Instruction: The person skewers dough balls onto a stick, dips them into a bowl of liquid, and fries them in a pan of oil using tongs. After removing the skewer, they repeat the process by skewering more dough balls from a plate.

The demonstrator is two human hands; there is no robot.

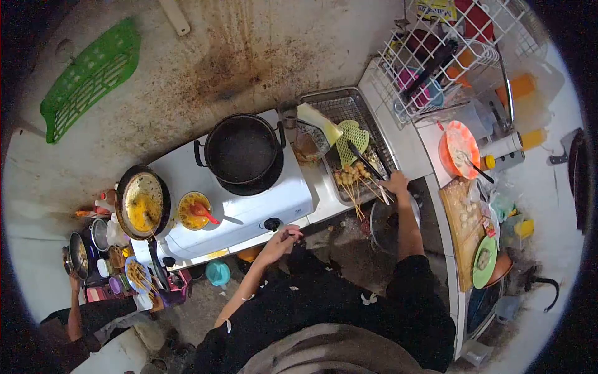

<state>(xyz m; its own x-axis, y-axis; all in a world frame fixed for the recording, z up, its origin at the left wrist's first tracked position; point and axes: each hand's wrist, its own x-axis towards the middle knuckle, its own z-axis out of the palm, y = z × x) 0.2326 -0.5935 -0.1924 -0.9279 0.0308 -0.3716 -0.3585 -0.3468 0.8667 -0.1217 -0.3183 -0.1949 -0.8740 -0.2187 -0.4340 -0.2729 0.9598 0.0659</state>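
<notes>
My left hand (283, 237) rests at the front edge of the white gas stove (249, 206), fingers curled right by its black knob (271, 223). My right hand (395, 182) reaches to the metal tray (349, 106) and grips the sticks of several skewers of fried balls (351, 176) lying on the tray's front edge. A black wok (242, 149) of dark oil sits on the right burner. Black tongs (364, 161) and a green slotted spatula (351, 138) lie on the tray's rack.
A frying pan (144, 202) with yellow batter and a bowl of sauce with a red spoon (195, 210) sit on the stove's left. A wooden cutting board (464, 224), orange plate (461, 148) and wire dish rack (448, 56) stand right. Another person's arm (75, 299) is at lower left.
</notes>
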